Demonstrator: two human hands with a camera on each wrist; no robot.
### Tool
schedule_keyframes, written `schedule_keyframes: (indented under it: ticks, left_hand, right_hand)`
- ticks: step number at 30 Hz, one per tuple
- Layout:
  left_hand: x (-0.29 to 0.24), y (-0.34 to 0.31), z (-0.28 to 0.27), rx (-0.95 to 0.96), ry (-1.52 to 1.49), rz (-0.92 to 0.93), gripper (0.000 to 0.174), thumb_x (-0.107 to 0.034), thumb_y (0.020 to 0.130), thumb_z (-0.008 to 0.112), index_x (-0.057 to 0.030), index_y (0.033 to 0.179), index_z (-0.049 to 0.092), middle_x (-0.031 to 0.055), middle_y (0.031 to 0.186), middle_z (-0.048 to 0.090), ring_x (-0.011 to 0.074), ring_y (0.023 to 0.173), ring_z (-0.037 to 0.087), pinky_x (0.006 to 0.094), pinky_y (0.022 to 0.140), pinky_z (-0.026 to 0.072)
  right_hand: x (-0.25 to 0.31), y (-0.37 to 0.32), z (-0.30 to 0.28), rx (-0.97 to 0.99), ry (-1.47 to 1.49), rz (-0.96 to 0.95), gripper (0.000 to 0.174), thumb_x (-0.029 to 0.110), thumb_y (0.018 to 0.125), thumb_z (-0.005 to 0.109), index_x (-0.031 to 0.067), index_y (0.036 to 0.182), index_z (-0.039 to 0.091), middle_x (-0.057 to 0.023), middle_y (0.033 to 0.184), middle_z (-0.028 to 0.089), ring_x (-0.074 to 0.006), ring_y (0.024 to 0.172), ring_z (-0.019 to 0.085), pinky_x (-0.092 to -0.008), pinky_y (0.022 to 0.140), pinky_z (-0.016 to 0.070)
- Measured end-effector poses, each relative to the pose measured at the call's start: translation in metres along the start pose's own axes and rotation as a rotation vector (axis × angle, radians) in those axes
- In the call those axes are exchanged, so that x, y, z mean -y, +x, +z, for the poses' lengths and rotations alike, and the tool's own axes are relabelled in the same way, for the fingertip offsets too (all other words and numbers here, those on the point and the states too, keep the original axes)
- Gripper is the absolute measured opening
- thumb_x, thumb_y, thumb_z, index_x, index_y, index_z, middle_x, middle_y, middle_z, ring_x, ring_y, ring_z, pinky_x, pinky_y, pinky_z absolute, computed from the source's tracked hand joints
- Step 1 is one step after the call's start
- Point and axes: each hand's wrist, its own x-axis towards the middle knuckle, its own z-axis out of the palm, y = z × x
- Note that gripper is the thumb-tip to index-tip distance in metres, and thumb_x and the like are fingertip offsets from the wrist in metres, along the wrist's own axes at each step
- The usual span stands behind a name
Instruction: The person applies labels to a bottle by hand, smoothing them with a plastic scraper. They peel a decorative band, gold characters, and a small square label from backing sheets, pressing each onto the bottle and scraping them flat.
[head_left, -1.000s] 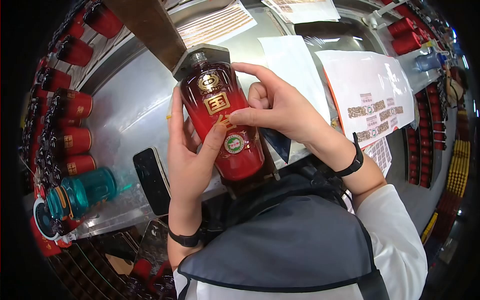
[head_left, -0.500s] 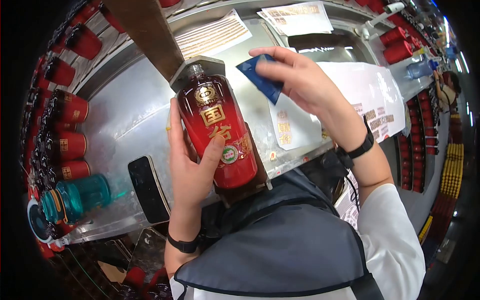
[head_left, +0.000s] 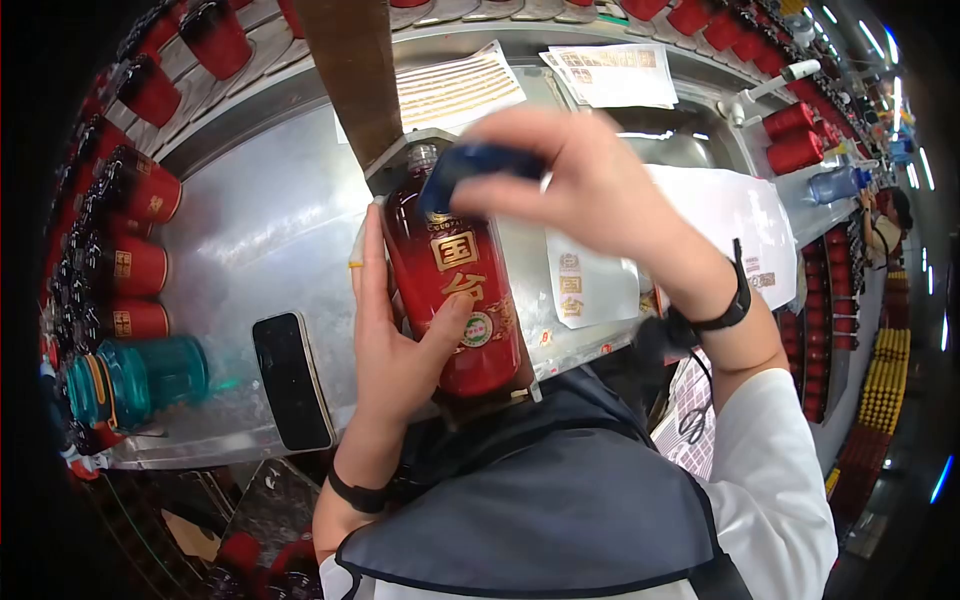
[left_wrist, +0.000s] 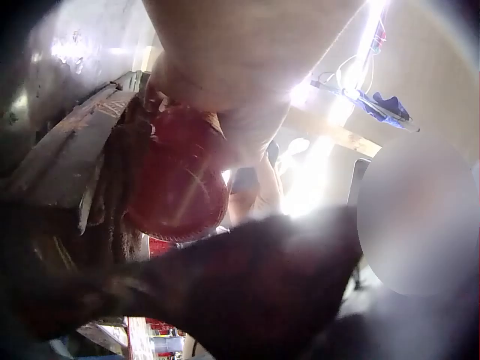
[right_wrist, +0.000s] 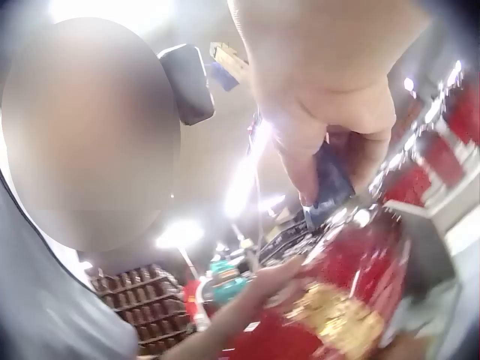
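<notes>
A red bottle with gold characters and a round green seal lies tilted on a steel table, neck away from me. My left hand grips its body from the left, thumb pressed near the seal. My right hand pinches a dark blue cloth against the bottle's shoulder, hiding the emblem there. The left wrist view shows the bottle's red base. In the right wrist view the blue cloth sits under my fingers above the red bottle.
A black phone and a teal water bottle lie on the table's left. Rows of red bottles line the left side and far edge. Label sheets lie at right, and a brown wooden post rises behind the bottle.
My right hand left the bottle's front, lifted with the blue cloth, then came down onto the bottle's shoulder. The left hand kept its grip on the bottle.
</notes>
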Motion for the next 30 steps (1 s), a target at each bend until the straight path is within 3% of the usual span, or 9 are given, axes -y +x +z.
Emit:
schedule_keyframes:
  ticks: [1, 3, 6, 8, 11, 18, 22, 24, 30]
  left_hand:
    - [0.0, 0.0, 0.001, 0.002, -0.017, 0.001, 0.093, -0.008, 0.084, 0.072, -0.0031, 0.156, 0.014, 0.0171, 0.143, 0.034, 0.0248, 0.128, 0.047, 0.0355, 0.106, 0.0416]
    - [-0.002, -0.003, -0.001, -0.012, -0.045, -0.057, 0.1, -0.013, 0.082, 0.075, -0.0034, 0.156, 0.009, 0.0181, 0.145, 0.032, 0.0263, 0.129, 0.047, 0.037, 0.107, 0.0408]
    - [0.004, -0.013, -0.016, 0.127, 0.144, 0.114, 0.117, -0.027, 0.075, 0.084, -0.0004, 0.156, 0.002, 0.0229, 0.147, 0.029, 0.0334, 0.133, 0.042, 0.0417, 0.11, 0.0367]
    - [0.013, -0.026, -0.025, 0.221, 0.506, 0.325, 0.138, -0.043, 0.063, 0.091, 0.0036, 0.154, -0.002, 0.0292, 0.15, 0.023, 0.0425, 0.138, 0.033, 0.0468, 0.114, 0.0306]
    - [0.028, -0.04, -0.026, 0.281, 0.398, 0.222, 0.145, -0.051, 0.056, 0.092, 0.0066, 0.152, 0.0, 0.033, 0.152, 0.019, 0.0477, 0.14, 0.026, 0.0499, 0.115, 0.0265]
    - [0.032, -0.034, -0.023, 0.159, 0.537, 0.349, 0.135, -0.045, 0.057, 0.093, 0.0064, 0.152, 0.012, 0.031, 0.148, 0.033, 0.0459, 0.135, 0.04, 0.0479, 0.109, 0.0388]
    - [0.033, -0.036, -0.023, 0.121, 0.547, 0.334, 0.132, -0.046, 0.056, 0.093, 0.0065, 0.151, 0.018, 0.0301, 0.147, 0.035, 0.0448, 0.135, 0.04, 0.0473, 0.11, 0.0385]
    - [0.024, -0.031, -0.023, 0.117, 0.67, 0.412, 0.142, -0.052, 0.051, 0.094, 0.0069, 0.152, 0.013, 0.0266, 0.145, 0.039, 0.0389, 0.135, 0.042, 0.0468, 0.111, 0.037]
    - [0.019, -0.025, -0.021, 0.059, 0.624, 0.499, 0.13, -0.046, 0.054, 0.094, 0.0053, 0.15, 0.025, 0.0289, 0.151, 0.031, 0.0425, 0.137, 0.038, 0.0459, 0.111, 0.0378]
  right_hand:
    - [-0.002, 0.004, -0.003, -0.164, -0.177, -0.12, 0.027, 0.02, 0.08, 0.074, 0.003, 0.101, 0.069, -0.0143, 0.084, 0.068, -0.0265, 0.077, 0.068, -0.034, 0.067, 0.0524]
    - [0.008, -0.008, 0.003, -0.065, 0.025, -0.147, 0.023, 0.011, 0.078, 0.074, 0.0072, 0.1, 0.071, -0.0097, 0.087, 0.066, -0.0263, 0.076, 0.066, -0.0335, 0.067, 0.0517]
    - [0.02, -0.025, 0.0, -0.059, -0.228, -0.253, 0.028, 0.005, 0.071, 0.074, 0.0109, 0.099, 0.072, -0.0061, 0.089, 0.066, -0.025, 0.084, 0.063, -0.035, 0.073, 0.0512]
    - [0.017, -0.034, 0.008, -0.071, -0.207, -0.346, 0.038, -0.001, 0.065, 0.072, 0.0086, 0.101, 0.073, -0.0055, 0.089, 0.067, -0.0242, 0.082, 0.063, -0.0346, 0.07, 0.0499]
    - [0.011, -0.035, 0.015, -0.079, -0.218, -0.399, 0.044, -0.005, 0.06, 0.069, 0.0064, 0.102, 0.073, -0.0064, 0.09, 0.068, -0.0239, 0.08, 0.063, -0.0337, 0.068, 0.0482]
    - [0.014, -0.033, 0.014, -0.06, -0.254, -0.413, 0.042, -0.001, 0.061, 0.07, 0.0074, 0.101, 0.073, -0.0059, 0.091, 0.068, -0.0251, 0.079, 0.063, -0.0342, 0.067, 0.051]
    - [0.011, -0.03, 0.011, -0.027, -0.255, -0.436, 0.048, -0.004, 0.058, 0.068, 0.0055, 0.105, 0.072, -0.0088, 0.093, 0.069, -0.0263, 0.081, 0.064, -0.0356, 0.07, 0.0498]
    - [0.01, -0.029, 0.01, -0.022, -0.267, -0.445, 0.047, -0.004, 0.058, 0.068, 0.0054, 0.105, 0.073, -0.0088, 0.093, 0.069, -0.0262, 0.082, 0.064, -0.0355, 0.07, 0.0498]
    - [0.017, -0.043, 0.015, 0.049, -0.242, -0.506, 0.041, 0.002, 0.062, 0.071, 0.0057, 0.102, 0.074, -0.0069, 0.091, 0.068, -0.0246, 0.08, 0.064, -0.0351, 0.068, 0.05]
